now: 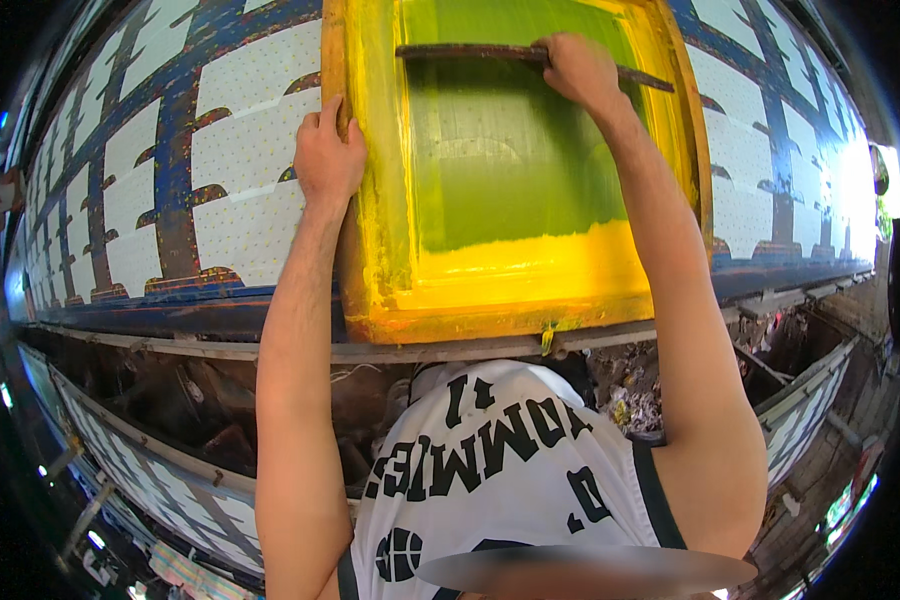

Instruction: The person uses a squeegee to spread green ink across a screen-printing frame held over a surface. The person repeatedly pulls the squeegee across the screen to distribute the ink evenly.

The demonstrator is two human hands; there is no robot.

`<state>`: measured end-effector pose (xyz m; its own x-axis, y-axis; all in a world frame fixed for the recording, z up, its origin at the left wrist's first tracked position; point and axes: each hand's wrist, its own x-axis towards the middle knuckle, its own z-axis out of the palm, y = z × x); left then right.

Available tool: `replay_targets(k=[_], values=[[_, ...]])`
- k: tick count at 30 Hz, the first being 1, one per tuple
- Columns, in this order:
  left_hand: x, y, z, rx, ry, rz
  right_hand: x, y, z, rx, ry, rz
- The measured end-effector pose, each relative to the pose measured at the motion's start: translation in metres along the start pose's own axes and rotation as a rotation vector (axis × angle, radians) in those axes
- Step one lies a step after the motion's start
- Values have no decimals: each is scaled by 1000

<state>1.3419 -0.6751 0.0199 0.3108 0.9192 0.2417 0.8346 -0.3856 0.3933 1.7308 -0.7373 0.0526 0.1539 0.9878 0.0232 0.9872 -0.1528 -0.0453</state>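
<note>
A wooden screen printing frame (366, 300) lies on the long table in front of me, its mesh (530, 180) green with bright yellow ink along the near end and sides. My right hand (582, 72) is closed round a long dark squeegee (470, 52), which spans the mesh near its far end. On the frame's left rail rests my left hand (330, 155), gripping it with the thumb toward the inside. My fingertips there are partly hidden by the rail. Smeared yellow ink (540, 265) forms a thick band at the near end of the mesh.
White dotted fabric pieces (250, 150) lie in rows on the dark blue table, left and right of the frame. A metal rail (210, 343) runs along its near edge. Debris (625, 400) lies on the ground below. Another table with white pieces (160, 440) stands behind me.
</note>
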Motion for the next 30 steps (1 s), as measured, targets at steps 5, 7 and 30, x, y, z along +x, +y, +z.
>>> replay_targets(k=[5,7,30], values=[[1,0,3,7,36,14,93,28,0,-21,57,-9],[1,0,3,3,65,44,114,36,5,-3,129,7],[-2,6,1,77,58,30,174,77,17,34,164,-108]])
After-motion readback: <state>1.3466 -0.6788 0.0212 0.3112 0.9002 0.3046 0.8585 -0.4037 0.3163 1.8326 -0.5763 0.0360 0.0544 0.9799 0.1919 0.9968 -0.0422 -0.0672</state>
